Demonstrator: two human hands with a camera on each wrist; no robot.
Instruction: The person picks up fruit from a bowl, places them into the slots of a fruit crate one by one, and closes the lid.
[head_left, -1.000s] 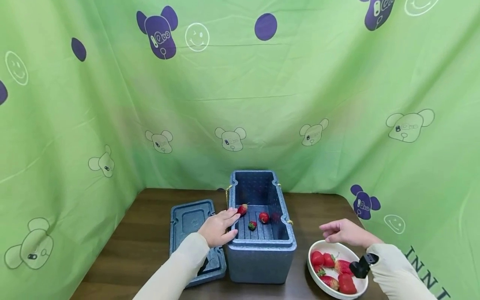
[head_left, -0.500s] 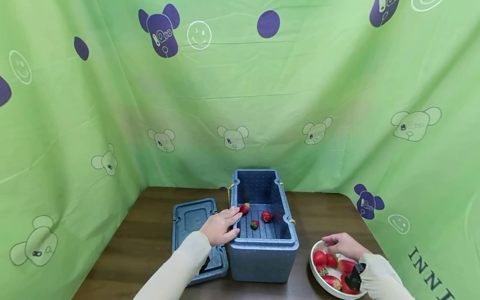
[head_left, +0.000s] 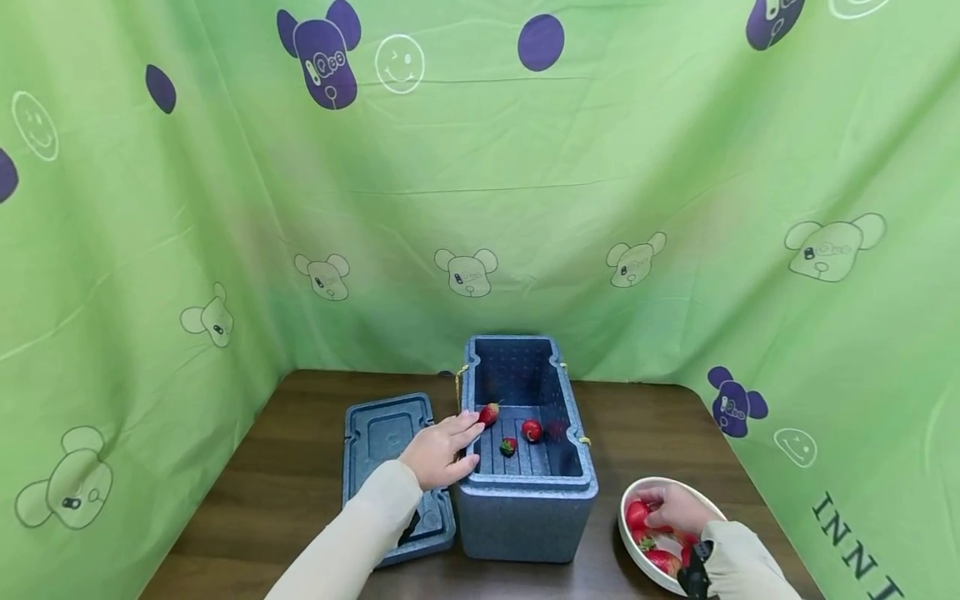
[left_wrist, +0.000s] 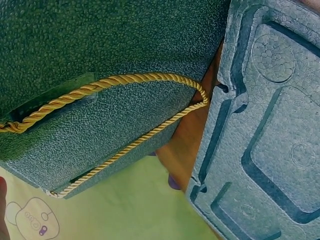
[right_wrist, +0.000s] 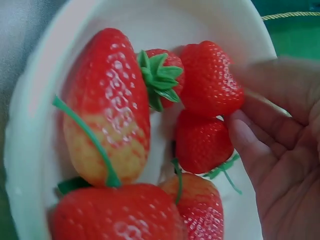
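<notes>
My left hand (head_left: 442, 452) rests on the left rim of a blue foam box (head_left: 525, 521), fingers spread over the edge. Inside the box lie a strawberry (head_left: 488, 415) by my fingertips, another strawberry (head_left: 532, 431) and a smaller strawberry (head_left: 508, 447). My right hand (head_left: 678, 508) reaches into a white bowl (head_left: 637, 562) of several strawberries. In the right wrist view, its thumb and fingers come up to the side of a red strawberry (right_wrist: 210, 80), not closed round it. Just below is a strawberry with a green stem (right_wrist: 202, 142).
The box's blue lid (head_left: 386, 429) lies on the brown wooden table (head_left: 255, 483), left of the box. A yellow rope handle (left_wrist: 145, 77) hangs on the box's side. A green printed cloth (head_left: 480, 167) stands behind and at both sides.
My right hand has moved down from above the bowl to in among the strawberries. My left hand stays on the box rim, and the strawberries in the box have not moved.
</notes>
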